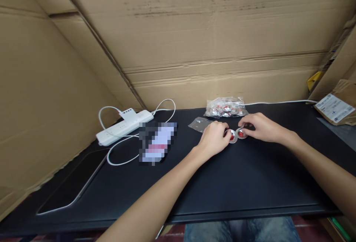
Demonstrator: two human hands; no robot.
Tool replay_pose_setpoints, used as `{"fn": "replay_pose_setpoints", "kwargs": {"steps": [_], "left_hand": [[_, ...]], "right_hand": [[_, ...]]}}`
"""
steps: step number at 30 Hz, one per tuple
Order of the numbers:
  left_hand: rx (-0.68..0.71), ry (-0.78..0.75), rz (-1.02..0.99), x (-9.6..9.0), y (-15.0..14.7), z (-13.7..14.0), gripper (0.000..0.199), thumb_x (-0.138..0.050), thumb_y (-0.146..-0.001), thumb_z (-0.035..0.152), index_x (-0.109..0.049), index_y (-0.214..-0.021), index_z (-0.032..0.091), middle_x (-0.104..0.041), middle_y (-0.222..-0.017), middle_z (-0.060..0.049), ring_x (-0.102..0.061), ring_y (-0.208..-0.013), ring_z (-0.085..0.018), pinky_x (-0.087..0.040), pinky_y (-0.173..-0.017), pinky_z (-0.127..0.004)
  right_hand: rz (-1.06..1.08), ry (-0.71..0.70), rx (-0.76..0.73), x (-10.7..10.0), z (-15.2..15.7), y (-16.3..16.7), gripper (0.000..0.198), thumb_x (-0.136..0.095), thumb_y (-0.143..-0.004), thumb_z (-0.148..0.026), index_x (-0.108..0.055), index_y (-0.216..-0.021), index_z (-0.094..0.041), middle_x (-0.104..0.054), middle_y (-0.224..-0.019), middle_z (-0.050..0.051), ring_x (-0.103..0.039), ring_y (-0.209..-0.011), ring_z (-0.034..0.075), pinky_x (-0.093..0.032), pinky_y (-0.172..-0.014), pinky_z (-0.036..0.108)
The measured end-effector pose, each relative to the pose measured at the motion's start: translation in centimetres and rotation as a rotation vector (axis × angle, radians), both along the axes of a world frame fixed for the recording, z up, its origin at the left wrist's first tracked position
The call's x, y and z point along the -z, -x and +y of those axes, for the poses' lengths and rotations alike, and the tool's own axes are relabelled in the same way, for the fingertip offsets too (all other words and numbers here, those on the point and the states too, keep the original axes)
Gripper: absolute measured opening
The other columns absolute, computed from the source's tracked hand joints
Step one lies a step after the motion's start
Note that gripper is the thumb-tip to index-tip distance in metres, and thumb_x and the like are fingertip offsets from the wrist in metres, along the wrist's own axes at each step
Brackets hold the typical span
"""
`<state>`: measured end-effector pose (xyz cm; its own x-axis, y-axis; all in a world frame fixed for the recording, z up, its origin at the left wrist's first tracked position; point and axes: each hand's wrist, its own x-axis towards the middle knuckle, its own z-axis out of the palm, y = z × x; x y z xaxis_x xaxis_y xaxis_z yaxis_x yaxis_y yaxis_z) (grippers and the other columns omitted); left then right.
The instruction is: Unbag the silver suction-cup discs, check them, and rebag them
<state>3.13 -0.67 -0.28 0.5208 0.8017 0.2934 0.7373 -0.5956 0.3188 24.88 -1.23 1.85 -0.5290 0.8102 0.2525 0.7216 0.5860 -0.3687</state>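
Note:
Two small round silver discs with red centres are side by side over the black table (250, 175). My left hand (215, 138) is closed at the left disc (233, 137), its fingertips on the red middle. On the other side, my right hand (258, 126) has thumb and fingers round the edge of the right disc (241, 134). The discs' rims nearly meet; I cannot tell if they touch. Behind my hands lies a clear plastic bag (225, 107) with several similar silver and red discs in it. A flat clear plastic sleeve (199, 124) is just beyond my left hand.
To the left are a white power strip (125, 127) with looping white cables, a pixelated phone-like object (158, 143) and a dark tablet (75, 182). Cardboard walls (211, 41) close off the back and left. A labelled brown package (336, 106) sits at right.

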Motion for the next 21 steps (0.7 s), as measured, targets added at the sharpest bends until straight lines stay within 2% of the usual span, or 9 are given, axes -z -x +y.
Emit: {"fn": "replay_pose_setpoints", "kwargs": {"steps": [7,11,14,17,21], "left_hand": [[-0.054,-0.010,-0.058,-0.8,0.7,0.7,0.021,-0.051,-0.089,0.023,-0.071,-0.092,0.016,-0.067,-0.076,-0.006,-0.063,-0.074,-0.021,-0.047,-0.069,-0.032],[-0.060,0.016,-0.054,-1.1,1.0,1.2,0.021,-0.053,-0.088,0.025,-0.072,-0.087,0.016,-0.066,-0.071,-0.005,-0.062,-0.070,-0.020,-0.046,-0.067,-0.031],[0.000,0.062,-0.055,-1.2,1.0,1.0,0.022,-0.054,-0.089,0.031,-0.072,-0.086,0.017,-0.065,-0.067,-0.004,-0.060,-0.067,-0.019,-0.044,-0.064,-0.031],[0.072,0.097,-0.070,-1.2,0.9,0.6,0.020,-0.057,-0.086,0.031,-0.071,-0.090,0.018,-0.067,-0.071,-0.004,-0.062,-0.070,-0.020,-0.043,-0.065,-0.031],[0.148,0.127,-0.081,-0.8,0.8,0.3,0.018,-0.058,-0.083,0.025,-0.070,-0.093,0.017,-0.069,-0.078,-0.005,-0.062,-0.072,-0.020,-0.042,-0.064,-0.030]], "right_hand": [[0.109,-0.040,0.111,0.6,0.9,-0.4,0.016,-0.059,-0.085,-0.021,-0.071,-0.096,-0.017,-0.072,-0.086,0.006,-0.062,-0.069,0.016,-0.048,-0.066,0.029],[0.122,0.004,0.139,1.2,1.3,-0.4,0.015,-0.059,-0.085,-0.022,-0.071,-0.093,-0.016,-0.070,-0.079,0.005,-0.060,-0.064,0.015,-0.046,-0.063,0.027],[0.107,0.088,0.151,1.3,1.3,-0.5,0.015,-0.062,-0.084,-0.026,-0.070,-0.092,-0.016,-0.068,-0.070,0.002,-0.058,-0.059,0.013,-0.044,-0.059,0.026],[0.087,0.096,0.148,0.9,0.9,-0.4,0.010,-0.064,-0.083,-0.026,-0.068,-0.084,-0.018,-0.063,-0.063,-0.002,-0.054,-0.055,0.012,-0.040,-0.056,0.024],[0.088,0.159,0.035,0.1,0.2,0.1,0.010,-0.062,-0.084,-0.024,-0.067,-0.079,-0.018,-0.058,-0.060,-0.003,-0.049,-0.054,0.010,-0.037,-0.054,0.023]]}}
